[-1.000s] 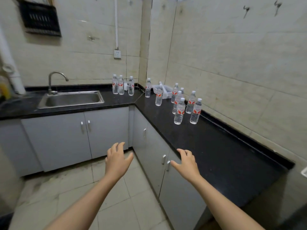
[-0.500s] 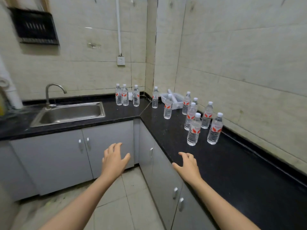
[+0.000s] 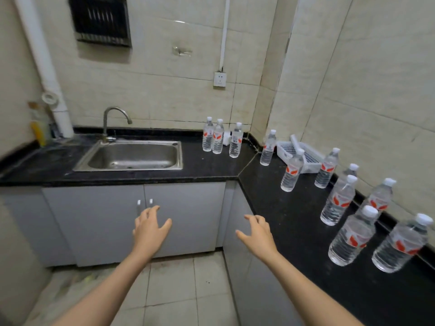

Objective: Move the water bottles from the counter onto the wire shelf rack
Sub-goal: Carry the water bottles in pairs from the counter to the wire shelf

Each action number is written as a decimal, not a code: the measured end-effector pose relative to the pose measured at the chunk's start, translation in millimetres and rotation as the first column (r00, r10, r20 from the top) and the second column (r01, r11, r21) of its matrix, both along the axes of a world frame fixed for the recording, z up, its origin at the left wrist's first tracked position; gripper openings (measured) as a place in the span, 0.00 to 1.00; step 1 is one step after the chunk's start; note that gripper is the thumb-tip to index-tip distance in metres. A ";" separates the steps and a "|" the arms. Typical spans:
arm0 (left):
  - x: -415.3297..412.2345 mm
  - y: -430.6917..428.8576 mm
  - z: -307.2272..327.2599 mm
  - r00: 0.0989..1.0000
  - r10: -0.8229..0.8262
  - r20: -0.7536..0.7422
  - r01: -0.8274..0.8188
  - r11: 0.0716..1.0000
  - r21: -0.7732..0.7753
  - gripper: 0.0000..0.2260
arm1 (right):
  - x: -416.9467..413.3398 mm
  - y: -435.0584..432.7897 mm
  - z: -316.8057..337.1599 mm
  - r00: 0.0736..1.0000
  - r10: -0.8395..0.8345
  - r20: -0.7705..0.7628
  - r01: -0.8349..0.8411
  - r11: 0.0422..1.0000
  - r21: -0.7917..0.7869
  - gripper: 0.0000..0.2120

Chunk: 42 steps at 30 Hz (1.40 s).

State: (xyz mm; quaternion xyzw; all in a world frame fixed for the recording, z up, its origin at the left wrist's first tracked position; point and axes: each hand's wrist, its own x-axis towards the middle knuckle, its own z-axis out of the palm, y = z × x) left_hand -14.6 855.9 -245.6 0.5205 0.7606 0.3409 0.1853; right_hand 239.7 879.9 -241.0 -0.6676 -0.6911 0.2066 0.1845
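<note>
Several clear water bottles with red labels stand upright on the black L-shaped counter (image 3: 277, 208). Three bottles (image 3: 219, 138) are grouped right of the sink, one bottle (image 3: 268, 148) stands in the corner, and one bottle (image 3: 292, 171) in front of a white basket. More bottles line the right wall, the nearest two (image 3: 353, 238) (image 3: 402, 248) at the right edge. My left hand (image 3: 150, 229) and my right hand (image 3: 257, 234) hover open and empty in front of the cabinets, short of the counter. No wire shelf rack is in view.
A steel sink (image 3: 134, 156) with a faucet (image 3: 113, 121) is set in the counter's left run. A white plastic basket (image 3: 303, 154) lies against the right wall. Grey cabinet doors (image 3: 183, 215) sit below, tiled floor (image 3: 169, 290) underfoot. A black wire rack (image 3: 101, 20) hangs high on the wall.
The view has moved closer to the counter and turned left, so the bottles appear larger and further right. Both hands stay open and have risen slightly toward the counter.
</note>
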 end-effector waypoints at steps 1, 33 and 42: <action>-8.9 18.4 -0.7 1.000 0.012 0.019 -0.012 1.000 -0.001 0.23 | -8.3 18.9 1.4 1.000 0.005 -0.002 -0.005 1.000 0.006 0.26; 31.2 470.6 -41.9 0.991 -0.097 0.092 0.105 0.990 -0.092 0.24 | 8.4 463.6 -44.6 0.976 -0.127 -0.176 0.111 0.989 -0.101 0.27; 65.2 527.7 -76.2 0.972 -0.029 0.232 0.082 0.971 -0.225 0.23 | 18.5 540.8 -78.6 0.965 -0.142 -0.220 0.094 0.971 -0.218 0.27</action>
